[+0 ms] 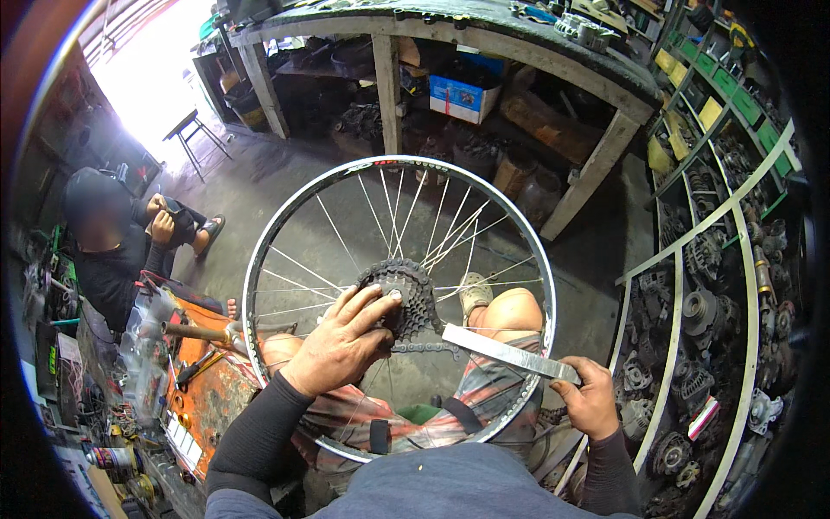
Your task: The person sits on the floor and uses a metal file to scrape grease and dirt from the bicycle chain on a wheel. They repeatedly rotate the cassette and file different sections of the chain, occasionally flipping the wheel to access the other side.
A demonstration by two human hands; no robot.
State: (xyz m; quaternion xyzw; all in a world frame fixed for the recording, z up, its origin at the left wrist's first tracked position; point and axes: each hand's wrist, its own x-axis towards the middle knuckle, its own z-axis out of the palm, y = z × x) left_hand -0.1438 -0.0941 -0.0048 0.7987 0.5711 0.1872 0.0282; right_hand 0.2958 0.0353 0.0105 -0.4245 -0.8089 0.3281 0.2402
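Note:
A bicycle wheel point(259, 233) with a black-and-silver rim lies across my lap. At its hub sits a dark, greasy cassette point(418, 307) with stepped sprockets and a small silver piece point(395, 295) at its middle. My left hand point(346, 337) lies over the left side of the cassette, its fingers stretched out and touching it; the thumb is hidden. My right hand point(590, 394) is closed round the end of a chain whip point(510, 353), a flat silver bar reaching over the rim to the cassette. A length of chain point(428, 348) runs below the sprockets near the bar's inner end.
On the left, an orange bench point(216, 398) holds tools and a metal pipe point(194, 332). Another person point(108, 251) sits beyond it. A workbench point(346, 30) stands ahead, with a blue-and-white box point(462, 97) beneath. Shelves point(748, 285) full of metal parts line the right.

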